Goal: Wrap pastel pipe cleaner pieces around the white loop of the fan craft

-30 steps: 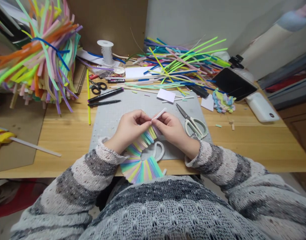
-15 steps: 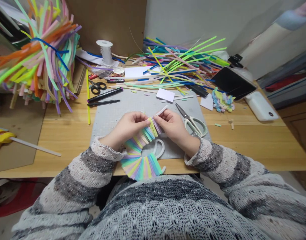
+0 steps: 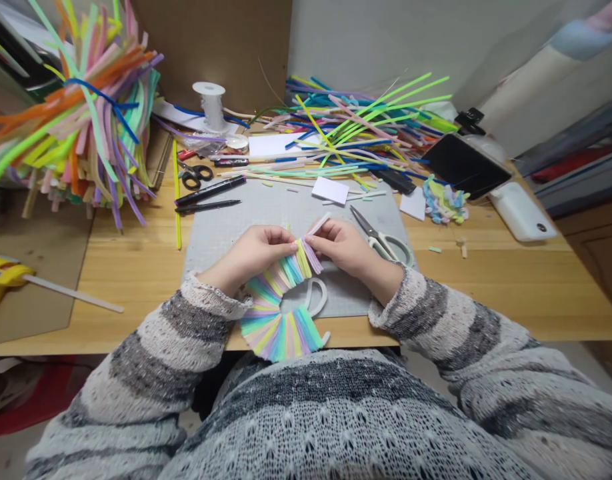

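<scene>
A curved strip of pastel pipe cleaners point(image 3: 281, 333), in yellow, purple, blue and pink, bends in a C shape near the table's front edge. My left hand point(image 3: 266, 253) pinches its upper end between thumb and fingers. Close beside it, my right hand point(image 3: 341, 245) is closed on the purple pipe cleaner pieces at that end, and a white pipe cleaner point(image 3: 320, 223) sticks up from its fingers. A white pipe cleaner loop point(image 3: 320, 297) lies inside the curve. Just right of my right hand rest scissors with pale handles point(image 3: 386, 240).
A grey cutting mat point(image 3: 211, 233) lies under the work. Behind it are marker pens point(image 3: 211, 191), black scissors point(image 3: 196, 176), a spool point(image 3: 212, 110) and piled pipe cleaners point(image 3: 356, 127). A big pipe cleaner bundle point(image 3: 86, 113) and yellow glue gun point(image 3: 3, 277) stand left; a phone point(image 3: 466, 165) is right.
The purple pieces at the strip's upper end have shifted slightly and fan out more below my right fingers. The white pipe cleaner's tip has moved a little left. Both hands keep their grip.
</scene>
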